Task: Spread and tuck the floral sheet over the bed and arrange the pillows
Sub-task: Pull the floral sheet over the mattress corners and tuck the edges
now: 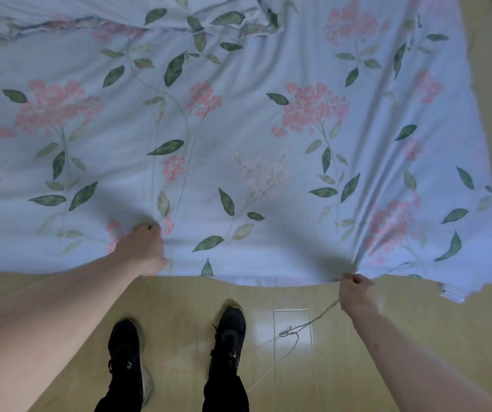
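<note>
The floral sheet [239,129], pale blue with pink blossoms and green leaves, covers the bed and fills the upper part of the view. My left hand [142,249] is closed on the sheet's near edge, left of centre. My right hand [357,291] pinches the same edge further right, and folds fan out from that grip. The sheet's right corner [452,295] hangs loose over the floor. At the far top, a bunched fold of the same floral fabric [120,22] lies across the bed; I cannot tell whether it covers pillows.
I stand on a light wooden floor [179,337] at the foot of the bed, in black shoes [228,337]. A thin loose thread [295,331] trails from near my right hand down over the floor. Bare floor shows along the right side of the bed.
</note>
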